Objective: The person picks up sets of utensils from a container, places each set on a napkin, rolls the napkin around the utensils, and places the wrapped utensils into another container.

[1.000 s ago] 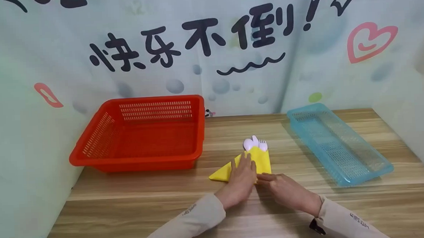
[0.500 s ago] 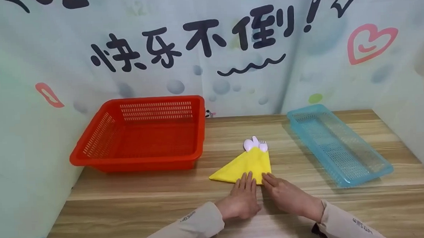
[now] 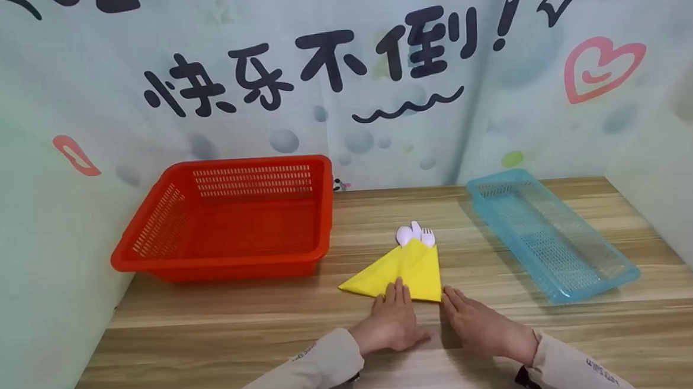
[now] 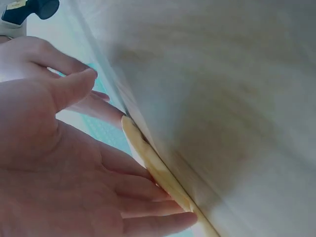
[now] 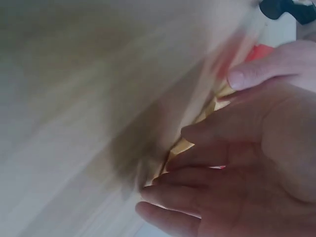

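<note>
Resting straight-fingered L hand (image 3: 392,322) on yellow cloth (image 3: 420,273), straight R hand (image 3: 479,327) by its corner; gripping nothing, prob. steadying wrap w/ cutlery (image 3: 428,237) inside.

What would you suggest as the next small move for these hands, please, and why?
I would probably have the left hand fold the left tip of the yellow cloth rightward: that tip sticks out well to the side, while the right edge runs straight down from the fork. The right hand is at the near right corner, so it could steady the cloth.
</note>
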`<action>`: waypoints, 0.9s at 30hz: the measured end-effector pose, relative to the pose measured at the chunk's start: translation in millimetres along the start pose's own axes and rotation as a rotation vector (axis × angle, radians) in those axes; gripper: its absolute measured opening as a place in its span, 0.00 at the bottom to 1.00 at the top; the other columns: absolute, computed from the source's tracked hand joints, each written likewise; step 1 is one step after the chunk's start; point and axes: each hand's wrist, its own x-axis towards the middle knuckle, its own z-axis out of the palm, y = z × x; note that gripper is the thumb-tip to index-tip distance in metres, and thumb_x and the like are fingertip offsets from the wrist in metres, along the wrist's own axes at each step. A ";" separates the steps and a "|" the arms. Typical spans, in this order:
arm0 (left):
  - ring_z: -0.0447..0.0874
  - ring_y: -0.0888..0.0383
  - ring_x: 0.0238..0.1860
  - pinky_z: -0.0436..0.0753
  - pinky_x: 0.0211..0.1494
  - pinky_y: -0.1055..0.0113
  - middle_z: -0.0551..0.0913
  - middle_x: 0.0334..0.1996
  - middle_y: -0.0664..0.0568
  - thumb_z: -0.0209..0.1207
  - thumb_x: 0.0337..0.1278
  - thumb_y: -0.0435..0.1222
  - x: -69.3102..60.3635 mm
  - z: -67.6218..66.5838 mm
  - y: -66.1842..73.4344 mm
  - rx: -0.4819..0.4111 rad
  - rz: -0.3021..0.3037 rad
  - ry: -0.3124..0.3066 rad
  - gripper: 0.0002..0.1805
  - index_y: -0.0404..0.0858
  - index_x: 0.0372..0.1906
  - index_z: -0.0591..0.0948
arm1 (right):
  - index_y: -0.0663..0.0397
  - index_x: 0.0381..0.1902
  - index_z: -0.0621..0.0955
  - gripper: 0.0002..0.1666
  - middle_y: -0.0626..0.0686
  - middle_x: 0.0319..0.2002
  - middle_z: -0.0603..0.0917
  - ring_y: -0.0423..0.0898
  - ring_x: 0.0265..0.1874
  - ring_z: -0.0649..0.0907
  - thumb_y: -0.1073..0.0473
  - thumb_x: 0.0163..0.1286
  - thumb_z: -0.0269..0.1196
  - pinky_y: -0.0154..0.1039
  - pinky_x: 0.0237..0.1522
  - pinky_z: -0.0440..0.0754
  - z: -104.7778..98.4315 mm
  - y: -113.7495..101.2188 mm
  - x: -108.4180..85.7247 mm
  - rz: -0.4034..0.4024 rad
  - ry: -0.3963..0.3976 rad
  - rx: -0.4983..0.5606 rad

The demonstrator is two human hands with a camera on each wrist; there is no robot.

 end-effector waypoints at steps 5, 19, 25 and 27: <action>0.41 0.51 0.69 0.51 0.67 0.58 0.45 0.69 0.42 0.48 0.53 0.60 4.7 -5.1 -6.7 -0.025 0.013 -0.035 0.48 0.30 0.67 0.49 | 0.80 0.56 0.62 0.33 0.76 0.58 0.61 0.67 0.57 0.64 0.77 0.50 0.57 0.56 0.53 0.66 -1.8 2.3 7.8 -0.090 0.127 -0.024; 0.42 0.48 0.68 0.50 0.67 0.58 0.47 0.68 0.38 0.45 0.57 0.58 11.2 -13.6 -18.3 -0.054 0.082 -0.085 0.44 0.28 0.65 0.52 | 0.71 0.60 0.62 0.31 0.67 0.63 0.59 0.61 0.61 0.61 0.68 0.60 0.57 0.58 0.56 0.61 -0.9 4.5 32.9 -0.128 0.078 0.019; 0.50 0.51 0.64 0.55 0.66 0.60 0.51 0.67 0.42 0.47 0.58 0.54 14.1 -16.0 -24.3 -0.033 0.106 -0.060 0.39 0.28 0.62 0.60 | 0.71 0.60 0.63 0.31 0.67 0.62 0.60 0.62 0.60 0.63 0.74 0.57 0.55 0.57 0.56 0.63 0.1 7.7 33.4 -0.153 0.093 0.006; 0.51 0.52 0.63 0.56 0.65 0.60 0.53 0.67 0.44 0.49 0.59 0.51 14.3 -16.1 -25.1 0.019 0.107 -0.047 0.35 0.30 0.63 0.60 | 0.71 0.60 0.63 0.32 0.67 0.62 0.61 0.62 0.60 0.63 0.76 0.54 0.54 0.57 0.55 0.64 0.3 8.9 33.2 -0.165 0.105 -0.001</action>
